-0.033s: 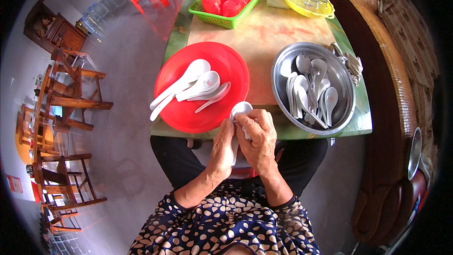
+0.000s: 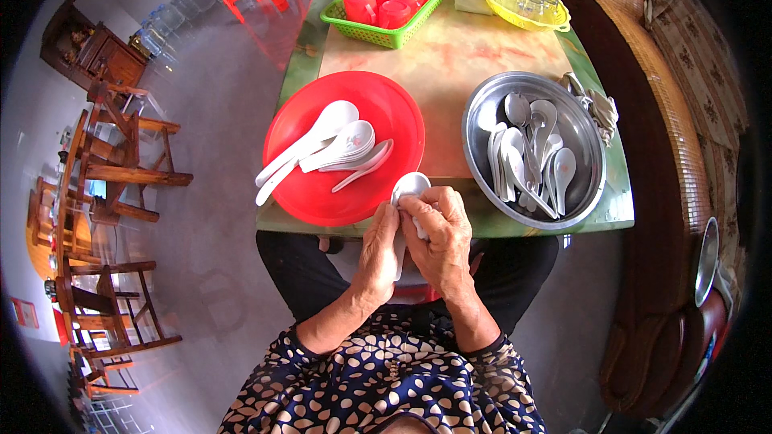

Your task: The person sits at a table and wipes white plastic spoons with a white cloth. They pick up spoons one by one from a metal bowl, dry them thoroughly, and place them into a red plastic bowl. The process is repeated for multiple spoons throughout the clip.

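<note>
A white soup spoon [image 2: 412, 183] is between my hands, just off the table's near edge, bowl pointing away. My left hand [image 2: 378, 251] is closed round its handle, which shows below between the palms. Curled fingers of my right hand [image 2: 438, 233] press on the near part of the bowl. Some white material shows under those fingers; whether it is cloth or spoon I cannot tell. Ahead to the left, a red plate [image 2: 297, 193] bears several white spoons [image 2: 336, 118]. To the right, a steel basin [image 2: 474, 124] holds several white and metal spoons [image 2: 564, 170].
Farther back are a green basket [image 2: 362, 33] of red cups [image 2: 394, 14] and a yellow basket [image 2: 503, 12] with clear glasses. A crumpled pale cloth [image 2: 601, 112] lies beside the basin at the table's right edge. Wooden stools [image 2: 121, 177] stand left, a long wooden seat [image 2: 643, 112] right.
</note>
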`<state>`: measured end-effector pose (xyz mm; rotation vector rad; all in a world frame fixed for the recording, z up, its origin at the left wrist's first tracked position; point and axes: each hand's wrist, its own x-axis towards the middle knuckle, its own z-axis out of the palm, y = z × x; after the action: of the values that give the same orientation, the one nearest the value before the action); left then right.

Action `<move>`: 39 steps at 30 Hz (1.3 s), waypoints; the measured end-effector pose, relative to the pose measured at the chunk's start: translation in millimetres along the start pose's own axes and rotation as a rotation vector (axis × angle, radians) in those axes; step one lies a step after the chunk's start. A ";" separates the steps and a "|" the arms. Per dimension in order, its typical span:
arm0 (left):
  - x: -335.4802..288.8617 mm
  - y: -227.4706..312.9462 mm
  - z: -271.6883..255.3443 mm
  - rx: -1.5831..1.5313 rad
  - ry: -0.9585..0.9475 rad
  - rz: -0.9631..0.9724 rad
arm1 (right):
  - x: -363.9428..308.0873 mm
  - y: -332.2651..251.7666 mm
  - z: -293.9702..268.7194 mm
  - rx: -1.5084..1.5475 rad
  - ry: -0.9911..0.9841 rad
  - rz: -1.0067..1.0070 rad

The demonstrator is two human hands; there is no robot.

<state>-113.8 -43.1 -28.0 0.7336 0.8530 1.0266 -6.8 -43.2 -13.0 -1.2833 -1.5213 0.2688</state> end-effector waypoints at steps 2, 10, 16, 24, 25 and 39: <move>-0.7 1.9 0.0 -0.033 0.007 0.005 | -2.3 -1.1 -3.1 0.056 -0.058 0.034; -2.9 -0.2 5.8 0.032 0.034 0.104 | -22.2 -9.5 -10.1 0.299 -0.088 0.352; -16.6 -3.2 15.0 0.178 0.041 0.208 | -20.2 -8.8 -16.6 0.496 -0.141 0.507; -0.7 51.0 -3.4 0.631 -0.221 0.182 | -12.5 -3.8 -20.8 0.393 -0.123 0.298; 4.5 61.3 5.4 0.668 -0.197 0.257 | -10.2 -0.3 -21.6 0.415 -0.141 0.226; 22.4 70.1 -5.5 0.845 0.020 0.414 | 1.4 -9.7 -24.9 0.177 -0.249 -0.019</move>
<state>-141.7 2.7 22.7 1.6685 1.1927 1.0170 8.0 -56.7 4.8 -1.1251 -1.6768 0.5553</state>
